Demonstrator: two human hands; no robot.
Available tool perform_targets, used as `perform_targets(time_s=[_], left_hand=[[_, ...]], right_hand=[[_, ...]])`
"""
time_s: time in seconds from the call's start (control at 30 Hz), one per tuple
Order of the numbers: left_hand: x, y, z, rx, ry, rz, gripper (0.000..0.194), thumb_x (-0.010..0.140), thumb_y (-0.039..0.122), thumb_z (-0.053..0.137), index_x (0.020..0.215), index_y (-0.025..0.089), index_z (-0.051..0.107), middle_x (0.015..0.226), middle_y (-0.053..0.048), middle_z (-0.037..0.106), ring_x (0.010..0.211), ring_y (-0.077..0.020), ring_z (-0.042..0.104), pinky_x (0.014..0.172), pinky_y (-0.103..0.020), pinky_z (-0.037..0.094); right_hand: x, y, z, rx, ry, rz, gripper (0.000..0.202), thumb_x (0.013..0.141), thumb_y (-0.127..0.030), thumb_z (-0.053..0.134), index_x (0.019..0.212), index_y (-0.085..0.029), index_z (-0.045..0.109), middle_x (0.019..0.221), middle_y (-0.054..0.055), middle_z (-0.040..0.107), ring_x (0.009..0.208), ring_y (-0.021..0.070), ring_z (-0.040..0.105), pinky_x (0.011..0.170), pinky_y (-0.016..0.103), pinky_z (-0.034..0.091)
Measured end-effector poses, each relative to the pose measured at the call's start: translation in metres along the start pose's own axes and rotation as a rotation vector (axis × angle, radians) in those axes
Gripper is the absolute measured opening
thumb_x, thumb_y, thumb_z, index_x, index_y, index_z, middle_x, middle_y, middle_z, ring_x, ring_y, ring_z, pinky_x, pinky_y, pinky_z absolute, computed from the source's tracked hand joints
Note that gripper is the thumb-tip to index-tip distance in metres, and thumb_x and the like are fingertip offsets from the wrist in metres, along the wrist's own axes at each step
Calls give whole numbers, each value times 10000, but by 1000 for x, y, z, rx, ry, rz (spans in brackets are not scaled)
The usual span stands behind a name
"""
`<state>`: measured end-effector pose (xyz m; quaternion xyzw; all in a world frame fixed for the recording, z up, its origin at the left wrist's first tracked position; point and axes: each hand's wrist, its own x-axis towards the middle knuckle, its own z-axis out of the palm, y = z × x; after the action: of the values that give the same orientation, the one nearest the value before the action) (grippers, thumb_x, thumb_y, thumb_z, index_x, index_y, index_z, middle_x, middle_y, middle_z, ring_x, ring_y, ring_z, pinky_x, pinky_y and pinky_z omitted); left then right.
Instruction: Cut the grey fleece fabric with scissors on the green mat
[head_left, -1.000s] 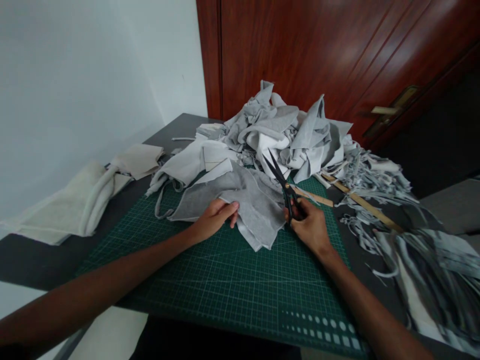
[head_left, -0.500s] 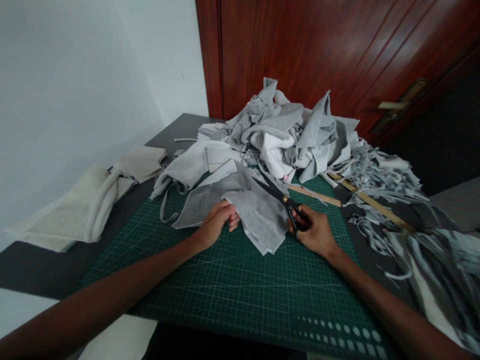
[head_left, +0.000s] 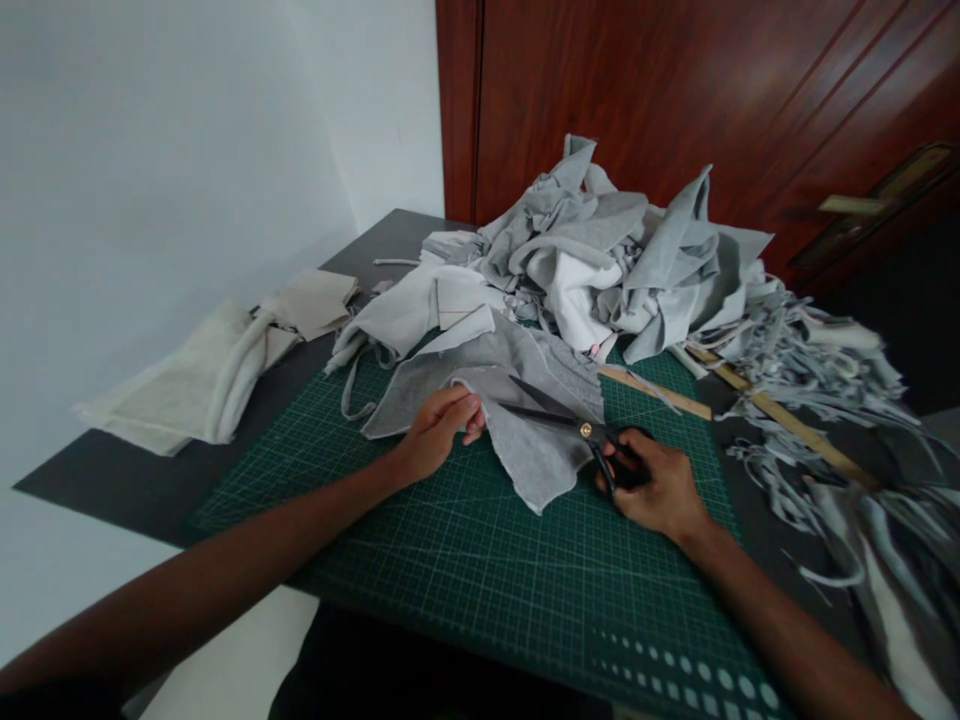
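A piece of grey fabric (head_left: pixel 525 440) lies partly folded on a green cutting mat (head_left: pixel 450 560). My left hand (head_left: pixel 444 428) is closed, pinching the fabric's edge between thumb and fingers. In my right hand (head_left: pixel 654 482) I hold black-handled scissors (head_left: pixel 586 430), with thumb and fingers through the handle loops. The dark blades are parted and point left, over the grey fabric, with their tips close to my left hand. Whether the lower blade lies under any of the cloth I cannot tell.
Behind the mat rises a large heap of grey and white cloth (head_left: pixel 600 240). Cream fabric (head_left: pixel 195 380) lies at the left by the wall. A wooden ruler (head_left: pixel 660 392), a longer wooden strip (head_left: pixel 795 430) and tangled fabric strips (head_left: pixel 832 350) are at the right.
The scissors have come down and toward my left hand, their blades opening wider over the fabric. My left hand keeps its pinch. The whole view has shifted slightly.
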<state>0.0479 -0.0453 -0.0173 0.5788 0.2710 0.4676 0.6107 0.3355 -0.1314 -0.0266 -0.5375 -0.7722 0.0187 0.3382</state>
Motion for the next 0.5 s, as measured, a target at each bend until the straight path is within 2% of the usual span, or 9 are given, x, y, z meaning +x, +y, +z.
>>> perform_targets(time_s=[0.33,0.5], left_hand=[[-1,-3,3,-22,-33,10,485,845,577,631,630,152,546,553,34,470,486,-75,449,444,-210,366],[-2,-6,1,-53,-57,48,444,858,535,643,657,146,568,563,41,467,483,-66,449,446,-197,370]], right_hand=[[1,-1,-4,-75,25,-59,145,718,-217,643,835,-227,557,653,-45,623,472,102,555,440,212,406],[1,1,-6,-85,34,-122,124,734,-217,629,828,-224,550,651,-39,629,486,108,582,456,213,423]])
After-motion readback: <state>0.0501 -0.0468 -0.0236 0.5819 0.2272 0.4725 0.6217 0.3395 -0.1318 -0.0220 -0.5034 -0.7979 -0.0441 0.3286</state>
